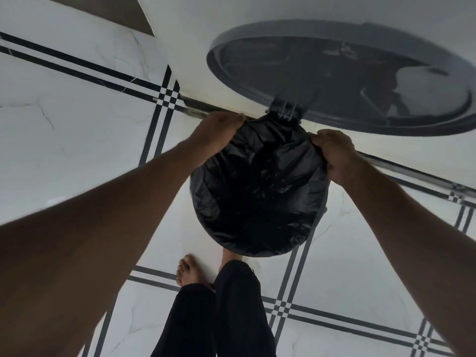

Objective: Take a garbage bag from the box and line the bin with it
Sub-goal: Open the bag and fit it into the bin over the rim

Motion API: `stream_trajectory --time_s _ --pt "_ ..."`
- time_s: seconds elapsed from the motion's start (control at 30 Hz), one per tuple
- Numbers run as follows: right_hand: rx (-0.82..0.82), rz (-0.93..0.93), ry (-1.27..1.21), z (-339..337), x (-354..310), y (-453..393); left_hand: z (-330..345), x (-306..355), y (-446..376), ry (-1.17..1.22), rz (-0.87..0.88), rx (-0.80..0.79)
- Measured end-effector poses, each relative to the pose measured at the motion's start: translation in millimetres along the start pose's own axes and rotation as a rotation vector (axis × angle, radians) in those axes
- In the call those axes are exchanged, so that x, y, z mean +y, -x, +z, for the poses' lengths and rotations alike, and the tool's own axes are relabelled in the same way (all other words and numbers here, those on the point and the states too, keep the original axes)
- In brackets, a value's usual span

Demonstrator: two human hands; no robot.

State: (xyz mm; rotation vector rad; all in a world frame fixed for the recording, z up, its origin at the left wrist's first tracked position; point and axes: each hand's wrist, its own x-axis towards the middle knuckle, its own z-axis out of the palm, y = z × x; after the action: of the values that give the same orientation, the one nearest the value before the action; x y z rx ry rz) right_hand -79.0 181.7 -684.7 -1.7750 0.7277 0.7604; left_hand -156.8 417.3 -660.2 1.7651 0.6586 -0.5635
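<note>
A black garbage bag [260,191] lies spread inside the round bin, its edge folded over the rim so that the bin's wall is almost fully hidden. My left hand [215,130] grips the bag's edge at the far left of the rim. My right hand [334,153] pinches the bag's edge at the far right. The bin's round grey lid [342,76] stands raised on its hinge [284,110] just behind both hands. No box is in view.
The bin stands on a white marble floor [77,140] with black stripes, close to a white wall [257,16]. My bare left foot [188,270] and dark trouser legs [231,310] are right in front of the bin.
</note>
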Motion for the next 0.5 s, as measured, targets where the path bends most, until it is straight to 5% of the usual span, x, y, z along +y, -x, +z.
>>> stream_trajectory --time_s 0.2,0.5 --pt "-0.016 -0.110 0.113 8.6 4.2 2.3 -3.2 7.5 -15.8 -0.133 -0.075 -0.152" --pt "-0.029 -0.372 0.263 6.2 13.2 10.9 -9.6 9.5 -21.5 -0.349 0.008 -0.037"
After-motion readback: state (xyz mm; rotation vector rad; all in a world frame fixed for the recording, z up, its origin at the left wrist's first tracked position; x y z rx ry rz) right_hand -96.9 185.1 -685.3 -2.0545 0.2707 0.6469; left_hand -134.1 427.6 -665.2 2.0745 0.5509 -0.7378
